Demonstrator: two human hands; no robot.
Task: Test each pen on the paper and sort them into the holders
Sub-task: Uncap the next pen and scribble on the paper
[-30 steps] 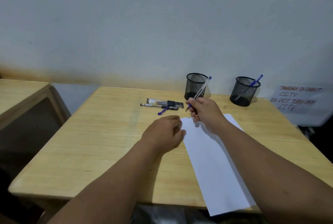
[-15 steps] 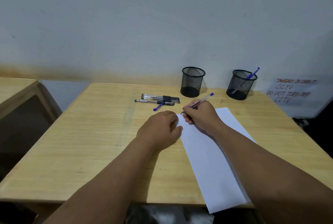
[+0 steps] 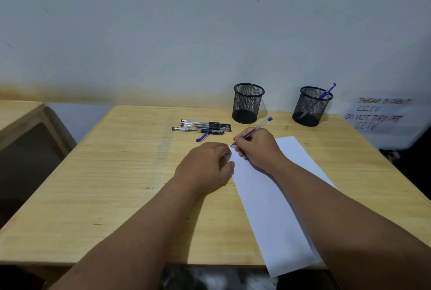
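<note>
I see my right hand (image 3: 257, 147) gripping a blue pen (image 3: 253, 131) in a writing hold, its tip touching the far left corner of the paper (image 3: 275, 208), its capped end tilted up toward the holders. My left hand (image 3: 206, 167) is loosely curled, holding nothing, with its fingertips pressing the paper's left edge just beside the pen tip. The paper lies on the table (image 3: 116, 173), running from the near edge toward the holders. Left of the paper's far end lies a small cluster of pens (image 3: 203, 127), with a blue cap (image 3: 202, 137) beside them. Beyond the paper stand the left holder (image 3: 247, 103) and the right holder (image 3: 311, 106), the right one holding one blue pen (image 3: 326, 91)
</note>
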